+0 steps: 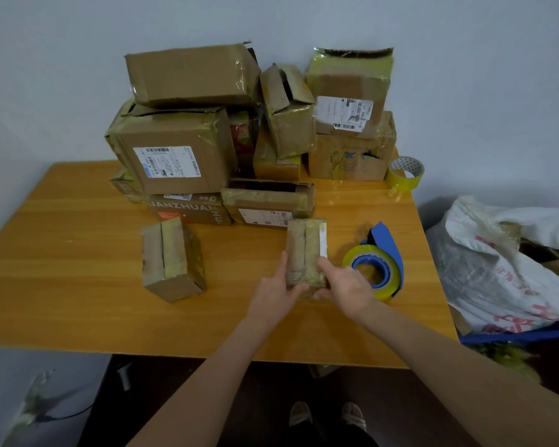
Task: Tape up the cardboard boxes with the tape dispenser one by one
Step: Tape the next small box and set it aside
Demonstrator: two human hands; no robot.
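Observation:
A small taped cardboard box [305,250] lies on the wooden table [78,253] in front of me. My left hand [276,290] holds its near left side, thumb on the front end. My right hand [344,285] grips its near right corner. The blue tape dispenser [380,262] with a yellowish roll stands on the table just right of my right hand, untouched. A second small taped box [171,258] sits to the left, apart from both hands.
A pile of worn cardboard boxes [175,150] is stacked at the back against the wall. A spare tape roll [404,173] lies at the back right corner. White plastic sacks [504,262] are heaped beside the table's right edge.

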